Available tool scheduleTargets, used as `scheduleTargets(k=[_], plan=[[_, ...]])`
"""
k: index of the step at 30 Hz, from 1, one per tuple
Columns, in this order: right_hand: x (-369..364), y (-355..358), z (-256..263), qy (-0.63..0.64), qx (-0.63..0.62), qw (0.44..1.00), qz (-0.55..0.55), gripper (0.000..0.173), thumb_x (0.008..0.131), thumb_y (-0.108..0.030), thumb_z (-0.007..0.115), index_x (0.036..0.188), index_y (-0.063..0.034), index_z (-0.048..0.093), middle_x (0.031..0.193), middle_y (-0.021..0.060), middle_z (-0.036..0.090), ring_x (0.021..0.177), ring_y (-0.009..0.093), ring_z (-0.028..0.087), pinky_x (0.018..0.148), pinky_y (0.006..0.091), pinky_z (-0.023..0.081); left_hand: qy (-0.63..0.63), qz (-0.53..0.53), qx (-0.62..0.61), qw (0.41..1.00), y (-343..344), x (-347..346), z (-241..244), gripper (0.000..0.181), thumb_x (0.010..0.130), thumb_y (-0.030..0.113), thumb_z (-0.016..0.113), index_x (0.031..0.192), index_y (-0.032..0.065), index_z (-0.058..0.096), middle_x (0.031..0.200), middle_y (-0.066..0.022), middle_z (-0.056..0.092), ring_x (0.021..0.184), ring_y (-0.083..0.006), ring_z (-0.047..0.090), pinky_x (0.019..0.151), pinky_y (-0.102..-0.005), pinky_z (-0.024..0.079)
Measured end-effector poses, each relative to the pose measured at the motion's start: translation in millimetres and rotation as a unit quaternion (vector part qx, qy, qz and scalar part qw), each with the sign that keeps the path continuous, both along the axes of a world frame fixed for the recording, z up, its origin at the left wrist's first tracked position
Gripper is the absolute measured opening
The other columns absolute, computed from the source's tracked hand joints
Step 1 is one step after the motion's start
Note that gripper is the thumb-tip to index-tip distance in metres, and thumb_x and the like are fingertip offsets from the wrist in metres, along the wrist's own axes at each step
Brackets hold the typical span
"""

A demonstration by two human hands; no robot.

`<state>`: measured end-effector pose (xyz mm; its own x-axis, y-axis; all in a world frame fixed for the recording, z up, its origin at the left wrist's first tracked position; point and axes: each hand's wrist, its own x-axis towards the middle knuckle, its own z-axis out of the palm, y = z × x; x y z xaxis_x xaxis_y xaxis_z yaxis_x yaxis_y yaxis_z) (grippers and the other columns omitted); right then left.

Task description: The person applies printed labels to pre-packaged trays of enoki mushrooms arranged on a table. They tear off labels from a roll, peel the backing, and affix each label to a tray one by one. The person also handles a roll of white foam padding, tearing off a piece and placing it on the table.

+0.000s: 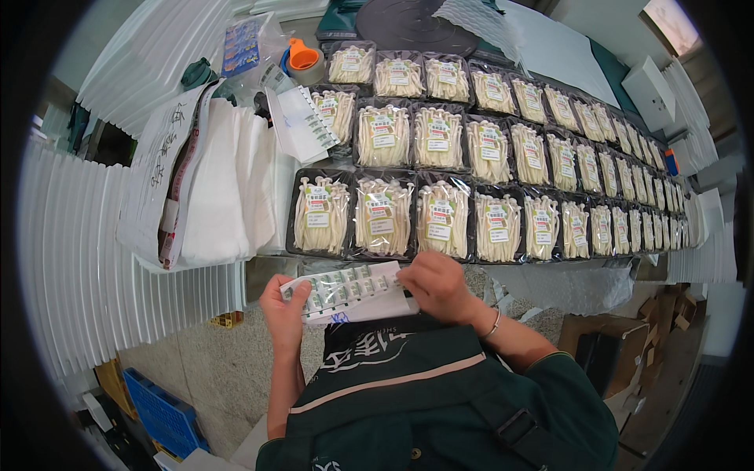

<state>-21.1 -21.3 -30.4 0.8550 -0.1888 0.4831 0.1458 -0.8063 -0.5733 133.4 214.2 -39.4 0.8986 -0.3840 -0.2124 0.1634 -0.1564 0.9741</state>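
Note:
My left hand [285,309] holds the left end of a sheet of small green-and-white stickers [347,288], thumb on top. White backing paper with blue handwriting shows beneath it. At the sheet's right end, my right hand [436,285] pinches the edge with bent fingers; whether a single sticker is lifted there is too small to tell. Just beyond my hands lies the front row of black trays of enoki mushrooms [383,215], wrapped in clear film. Each nearby pack bears a larger printed label [439,221].
More mushroom packs [489,150] run in rows to the right. Further sticker sheets [303,123] lean by a tape roll [309,68]. Left are white foam sheets [215,188], a marked bag [156,171] and stacked white panels [76,253]. A cardboard box [612,347] and blue crate [162,412] stand below.

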Motion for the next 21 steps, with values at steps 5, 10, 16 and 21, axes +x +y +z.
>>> scheduleTargets(k=[5,10,16,21], plan=[[35,-32,-20,0.164,0.3,0.918,-0.202,0.012,0.078,-0.012,0.071,0.079,-0.0027,0.064,0.064,0.0063,0.058,0.057,0.02,0.057,0.055,0.0317,0.045,-0.025,0.005,0.016,1.0,17,6,3,0.018,0.085,0.009,0.07,0.078,0.0035,0.055,0.072,0.0018,0.057,0.065,-0.0034,0.048,0.06,-0.0208,0.041],[62,-46,-59,0.227,0.25,0.91,-0.24,0.017,0.075,-0.019,0.074,0.077,-0.0038,0.067,0.065,0.0063,0.064,0.059,0.018,0.061,0.058,0.0314,0.048,-0.015,-0.003,0.025,1.0,20,6,15,0.019,0.084,0.011,0.071,0.078,0.0045,0.054,0.071,0.0018,0.057,0.065,-0.0035,0.048,0.059,-0.0214,0.04],[76,-39,-58,0.278,0.185,0.907,-0.258,0.015,0.075,-0.023,0.072,0.077,-0.0085,0.07,0.07,0.0072,0.068,0.065,0.022,0.066,0.062,0.035,0.051,-0.016,0.003,0.004,1.0,26,7,13,0.021,0.084,0.013,0.072,0.078,0.0045,0.054,0.071,0.0016,0.057,0.065,-0.0033,0.047,0.06,-0.0211,0.04],[78,-36,-63,0.291,0.142,0.906,-0.272,0.016,0.074,-0.026,0.073,0.076,-0.0101,0.069,0.07,0.0071,0.068,0.068,0.025,0.067,0.063,0.0375,0.051,-0.023,-0.005,-0.007,1.0,30,11,7,0.023,0.085,0.015,0.073,0.079,0.0036,0.054,0.072,0.0016,0.058,0.066,-0.003,0.047,0.06,-0.0205,0.04]])
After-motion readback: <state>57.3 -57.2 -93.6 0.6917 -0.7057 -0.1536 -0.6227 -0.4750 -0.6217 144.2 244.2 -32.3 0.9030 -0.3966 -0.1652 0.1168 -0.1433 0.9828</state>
